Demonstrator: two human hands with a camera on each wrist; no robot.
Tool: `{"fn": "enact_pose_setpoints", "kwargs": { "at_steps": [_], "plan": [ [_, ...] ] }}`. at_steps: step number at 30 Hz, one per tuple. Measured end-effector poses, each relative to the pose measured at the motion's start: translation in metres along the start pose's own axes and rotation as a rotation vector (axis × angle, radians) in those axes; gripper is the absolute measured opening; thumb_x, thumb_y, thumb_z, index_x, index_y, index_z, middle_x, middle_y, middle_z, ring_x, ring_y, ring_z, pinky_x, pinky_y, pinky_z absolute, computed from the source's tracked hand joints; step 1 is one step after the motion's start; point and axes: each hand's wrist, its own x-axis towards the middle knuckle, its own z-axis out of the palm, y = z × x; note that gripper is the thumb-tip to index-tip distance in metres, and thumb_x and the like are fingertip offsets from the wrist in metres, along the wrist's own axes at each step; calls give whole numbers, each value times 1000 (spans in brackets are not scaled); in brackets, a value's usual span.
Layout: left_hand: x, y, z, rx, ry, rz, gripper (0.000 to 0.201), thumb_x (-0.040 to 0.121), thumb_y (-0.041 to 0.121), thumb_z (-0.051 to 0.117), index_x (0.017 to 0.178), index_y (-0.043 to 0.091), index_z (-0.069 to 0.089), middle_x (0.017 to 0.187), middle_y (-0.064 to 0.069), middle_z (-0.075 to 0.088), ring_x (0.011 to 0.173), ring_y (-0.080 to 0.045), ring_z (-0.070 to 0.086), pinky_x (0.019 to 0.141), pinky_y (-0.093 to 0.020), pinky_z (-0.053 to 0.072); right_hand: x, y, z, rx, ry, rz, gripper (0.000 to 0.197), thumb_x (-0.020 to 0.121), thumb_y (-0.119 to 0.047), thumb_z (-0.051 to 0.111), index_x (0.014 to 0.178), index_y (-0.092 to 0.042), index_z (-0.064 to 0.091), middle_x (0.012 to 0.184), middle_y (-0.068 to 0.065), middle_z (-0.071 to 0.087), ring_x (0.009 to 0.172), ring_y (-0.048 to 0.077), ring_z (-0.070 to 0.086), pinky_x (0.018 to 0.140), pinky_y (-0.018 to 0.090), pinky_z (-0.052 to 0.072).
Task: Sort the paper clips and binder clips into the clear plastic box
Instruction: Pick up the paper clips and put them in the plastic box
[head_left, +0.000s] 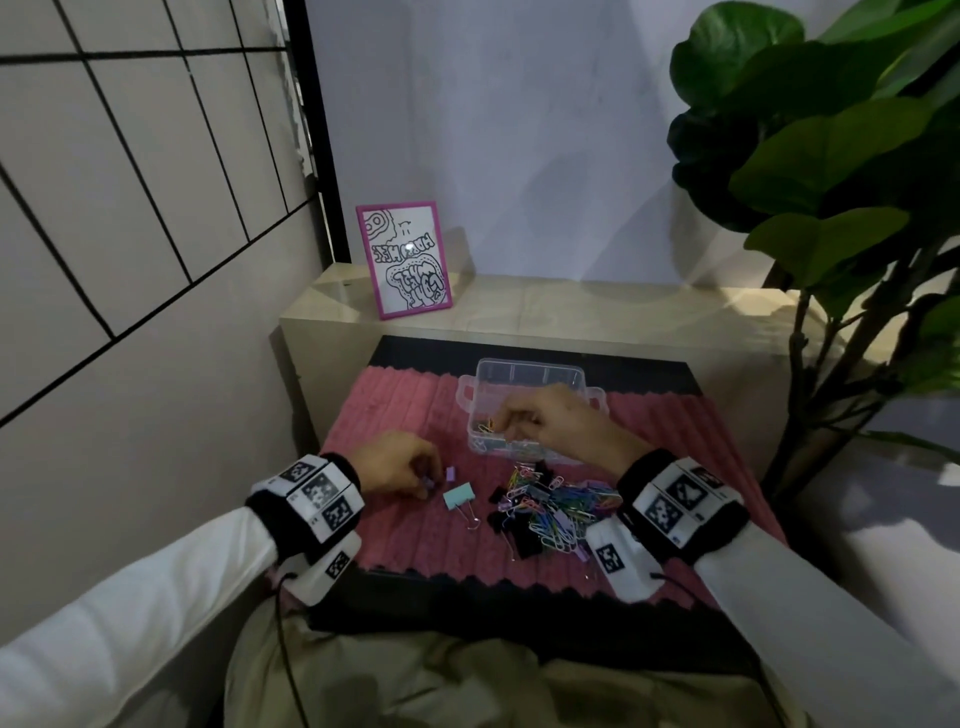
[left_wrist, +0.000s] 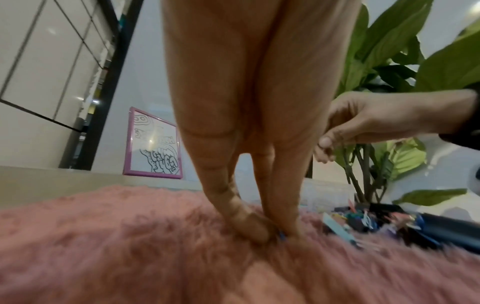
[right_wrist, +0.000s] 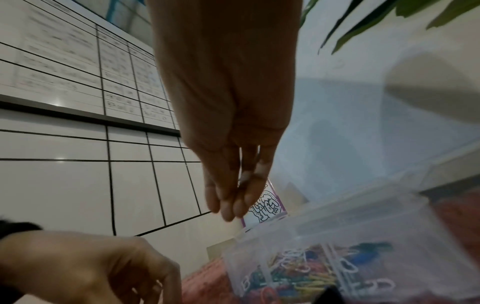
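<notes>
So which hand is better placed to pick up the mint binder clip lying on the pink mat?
Left. The left hand is down on the pink mat, just left of the mint binder clip. The right hand is over the clear plastic box, farther away.

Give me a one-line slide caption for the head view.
Right hand over the clear plastic box; left hand pinches a small purple binder clip on the pink fuzzy mat.

My right hand (head_left: 556, 421) hovers over the clear box (head_left: 524, 410), fingers bunched; my left hand (head_left: 400, 467) pinches a small purple clip (head_left: 429, 483) beside the clip pile (head_left: 556, 506) on the pink mat (head_left: 415, 415).
</notes>
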Motion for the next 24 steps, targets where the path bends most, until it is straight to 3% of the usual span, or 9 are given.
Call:
{"fn": "enact_pose_setpoints", "kwargs": {
  "at_steps": [2,6,9,11,13,16,19,24],
  "plan": [
    [3,0,4,33,19,5,26,76,14,67,102,12,63,99,-4,63,83,-9,50,60,-11,33,-8,1,1,-70,-113,-2,19,89,-5,53,99,-11,67,99,5,70,87,15,64,80,30,52],
    [7,0,5,15,44,13,19,77,13,67,94,8,63,89,-5,65,72,-12,55,57,-12,38,-11,-4,20,-409,-252,-61,14,88,-5,50,96,-4,62,95,11,63,88,22,60,59,23,38],
    [3,-2,2,-37,98,28,15,77,13,68,90,10,65,78,4,62,60,0,53,57,-10,40,-7,-3,36,-510,-271,-129,13,86,1,48,94,-1,58,93,13,61,86,27,59,67,36,47],
    [-1,-7,-2,-107,121,31,11,75,14,70,85,15,66,71,11,63,58,5,55,57,-3,39,-5,-2,37,-529,-260,-122,13,87,2,46,90,-2,58,84,10,58,78,24,56,67,36,47],
    [-6,-12,-8,-245,95,42,11,74,12,72,77,20,65,63,19,64,59,10,59,61,-1,40,-5,-2,35,-516,-257,-95,13,87,1,47,86,-4,59,77,6,53,74,20,52,64,32,43],
    [-11,-20,-13,-431,77,51,19,75,5,70,73,22,64,64,16,68,65,5,62,68,-6,46,-7,-3,31,-452,-265,-81,8,87,-8,55,91,-8,62,89,7,62,85,19,58,71,29,43],
    [-13,-23,-15,-532,94,40,16,76,3,68,77,18,65,68,10,70,67,1,64,67,-9,49,-11,0,23,-290,-227,-53,9,85,-15,62,92,-10,64,94,5,67,81,11,55,71,23,40],
    [-12,-22,-15,-608,40,10,14,78,-3,64,87,8,63,64,3,71,60,-7,66,63,-17,54,-20,8,13,-60,-155,18,8,84,-11,63,91,-7,63,83,-1,65,67,2,55,67,21,45]
  ]
}}
